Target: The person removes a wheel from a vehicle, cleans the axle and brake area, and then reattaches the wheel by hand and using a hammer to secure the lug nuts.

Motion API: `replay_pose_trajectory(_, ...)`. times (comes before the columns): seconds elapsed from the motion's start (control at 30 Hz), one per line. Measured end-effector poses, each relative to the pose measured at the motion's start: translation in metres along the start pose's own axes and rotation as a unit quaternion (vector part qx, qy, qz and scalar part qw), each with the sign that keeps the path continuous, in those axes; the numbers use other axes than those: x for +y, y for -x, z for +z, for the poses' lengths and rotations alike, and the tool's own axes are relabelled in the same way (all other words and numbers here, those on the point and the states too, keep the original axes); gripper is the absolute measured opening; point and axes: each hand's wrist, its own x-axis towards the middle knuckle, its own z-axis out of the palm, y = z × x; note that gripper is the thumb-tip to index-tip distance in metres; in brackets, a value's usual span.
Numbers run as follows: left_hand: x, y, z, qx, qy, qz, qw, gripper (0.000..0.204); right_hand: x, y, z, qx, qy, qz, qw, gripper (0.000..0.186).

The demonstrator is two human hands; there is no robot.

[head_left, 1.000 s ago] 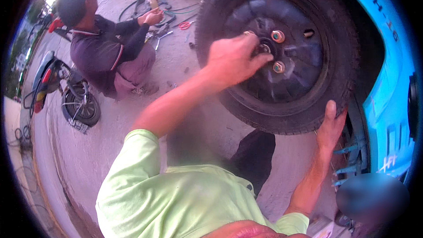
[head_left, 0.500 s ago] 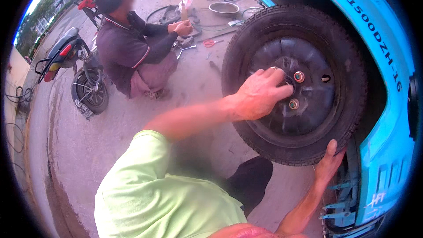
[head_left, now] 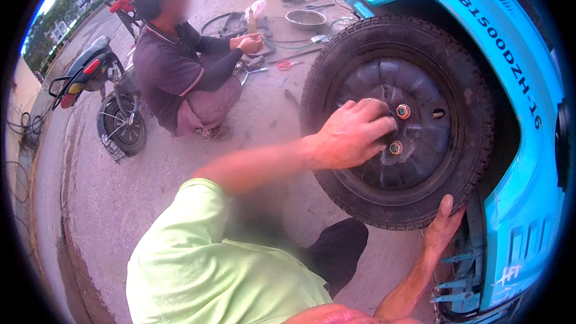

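Note:
A black tyre (head_left: 396, 213) on a dark steel wheel disc (head_left: 414, 165) stands upright in the wheel arch of a turquoise vehicle (head_left: 501, 66). My left hand (head_left: 354, 135) is at the disc's centre, fingers bent together in a pinch; whatever is between them is hidden. Just right of those fingertips, an upper wheel nut (head_left: 403, 111) and a lower wheel nut (head_left: 396, 148) sit on their studs. Low on the tyre, my right hand (head_left: 443, 225) grips its edge, thumb on the outer face and fingers mostly out of sight behind.
Another person (head_left: 174, 66) squats at the left, hands together. Behind them stands a motor scooter (head_left: 90, 75). On the ground lie red-handled scissors (head_left: 285, 65), a metal wrench (head_left: 255, 71), a round basin (head_left: 306, 19) and hoses. My bent knee (head_left: 342, 249) is below the tyre.
The whole view has shifted slightly, so the wheel and background appear a little lower. My left hand stays at the disc's centre and my right hand stays on the tyre's edge.

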Motion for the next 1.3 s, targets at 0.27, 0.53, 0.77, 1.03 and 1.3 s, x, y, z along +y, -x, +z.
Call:
replay_pose_trajectory(0.27,-0.008,0.003,0.011,-0.063,-0.023,0.035,0.997,0.036,0.003,0.002,0.000,-0.002,-0.016,0.003,1.000,0.091)
replay_pose_trajectory(0.53,-0.014,0.001,0.016,-0.088,0.003,-0.130,0.988,0.039,-0.010,0.002,-0.002,-0.003,0.013,0.034,0.999,0.099)
replay_pose_trajectory(0.77,-0.002,-0.002,0.010,-0.025,0.044,-0.089,0.995,0.036,-0.004,0.000,-0.001,0.003,0.005,0.007,1.000,0.105)
replay_pose_trajectory(1.03,-0.013,0.001,0.018,0.001,0.029,0.004,1.000,0.036,-0.006,0.000,0.000,-0.002,0.019,0.002,1.000,0.105)
replay_pose_trajectory(1.3,-0.013,0.002,0.016,-0.064,0.022,-0.044,0.997,0.039,-0.011,0.000,-0.001,-0.013,0.006,0.014,1.000,0.107)
